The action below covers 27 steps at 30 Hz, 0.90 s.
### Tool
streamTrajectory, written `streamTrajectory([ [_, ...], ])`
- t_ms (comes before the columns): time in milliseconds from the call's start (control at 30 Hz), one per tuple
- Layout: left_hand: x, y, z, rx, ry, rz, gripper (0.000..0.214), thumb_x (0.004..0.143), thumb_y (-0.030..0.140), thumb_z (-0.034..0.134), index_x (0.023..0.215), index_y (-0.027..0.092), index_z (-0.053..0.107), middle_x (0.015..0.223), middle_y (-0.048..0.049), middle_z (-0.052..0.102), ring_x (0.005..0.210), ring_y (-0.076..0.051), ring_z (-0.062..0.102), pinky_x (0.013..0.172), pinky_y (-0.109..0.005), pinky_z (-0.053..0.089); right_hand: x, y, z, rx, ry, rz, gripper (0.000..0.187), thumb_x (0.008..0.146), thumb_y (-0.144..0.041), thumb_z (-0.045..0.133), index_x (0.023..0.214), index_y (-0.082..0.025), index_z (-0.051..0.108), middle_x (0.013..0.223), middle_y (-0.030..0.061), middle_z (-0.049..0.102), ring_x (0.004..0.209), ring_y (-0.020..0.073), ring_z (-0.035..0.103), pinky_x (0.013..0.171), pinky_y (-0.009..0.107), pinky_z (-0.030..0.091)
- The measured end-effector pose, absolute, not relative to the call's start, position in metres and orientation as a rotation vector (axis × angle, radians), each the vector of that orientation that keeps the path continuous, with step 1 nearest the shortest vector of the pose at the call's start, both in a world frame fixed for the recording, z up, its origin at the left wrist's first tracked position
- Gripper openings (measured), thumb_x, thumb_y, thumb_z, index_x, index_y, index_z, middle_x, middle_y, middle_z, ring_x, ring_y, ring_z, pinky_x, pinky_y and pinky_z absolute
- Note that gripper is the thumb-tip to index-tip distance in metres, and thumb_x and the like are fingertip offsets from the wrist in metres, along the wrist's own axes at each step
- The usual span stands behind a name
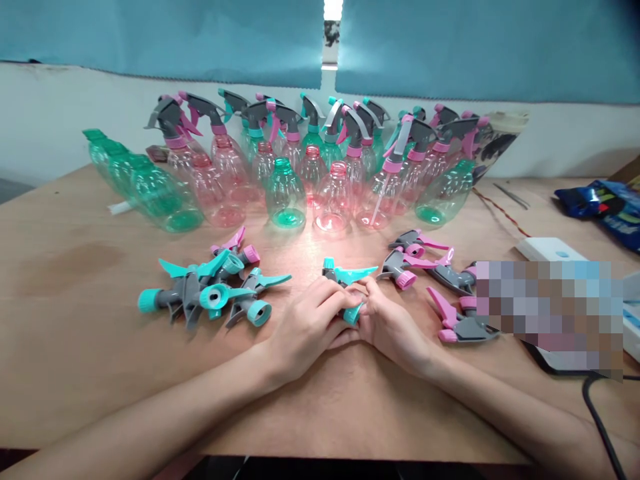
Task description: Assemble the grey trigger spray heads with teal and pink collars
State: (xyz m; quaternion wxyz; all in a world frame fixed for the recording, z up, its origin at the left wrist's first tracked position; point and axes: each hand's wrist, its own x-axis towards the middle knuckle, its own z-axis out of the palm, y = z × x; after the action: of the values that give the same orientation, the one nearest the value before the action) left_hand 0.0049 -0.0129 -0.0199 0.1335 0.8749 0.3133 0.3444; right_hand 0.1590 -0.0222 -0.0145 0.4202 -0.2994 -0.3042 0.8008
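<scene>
Both my hands meet at the middle of the wooden table around one grey and teal spray trigger head (356,273). My left hand (311,313) is closed over its body, and my right hand (393,327) grips it near the teal collar. The fingers partly hide the body. To the left lies a pile of teal-and-grey trigger heads (193,290), with a pink one (236,245) behind. Pink-and-grey trigger heads (403,267) lie to the right. Beyond my hands stand an open green bottle (285,197) and an open pink bottle (333,200).
Several bottles fitted with spray heads (355,143) stand in rows at the back. Green bottles (165,197) lean at the left. On the right are a white power strip (553,250), a phone-like device (555,360) with a blurred screen, a black cable (595,413) and a blue packet (607,207).
</scene>
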Motion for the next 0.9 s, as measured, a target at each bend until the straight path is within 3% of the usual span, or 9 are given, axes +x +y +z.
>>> streamTrajectory([
  [633,0.0058,-0.0131,-0.0184,2.567,0.867,0.959,0.009,0.092,0.016,0.050,0.095,0.015,0.059,0.091,-0.0057,0.062,0.085,-0.018,0.056,0.072,-0.029,0.049,0.1631,-0.0198,-0.0175,-0.735,-0.798,2.036,0.025,0.063,-0.012,0.046,0.082,-0.024,0.033,0.095,-0.0035,0.051,0.080,0.0149,0.060,0.066,0.045,0.060],
  [900,0.0047,-0.0131,-0.0180,2.499,0.909,0.990,0.008,0.089,0.015,0.057,0.096,0.016,0.060,0.090,-0.0039,0.060,0.085,-0.017,0.056,0.074,-0.028,0.049,0.1675,-0.0172,-0.0187,-0.861,-0.829,1.966,0.036,0.062,-0.007,0.046,0.092,-0.025,0.037,0.091,-0.0025,0.049,0.063,0.0116,0.054,0.041,0.032,0.059],
])
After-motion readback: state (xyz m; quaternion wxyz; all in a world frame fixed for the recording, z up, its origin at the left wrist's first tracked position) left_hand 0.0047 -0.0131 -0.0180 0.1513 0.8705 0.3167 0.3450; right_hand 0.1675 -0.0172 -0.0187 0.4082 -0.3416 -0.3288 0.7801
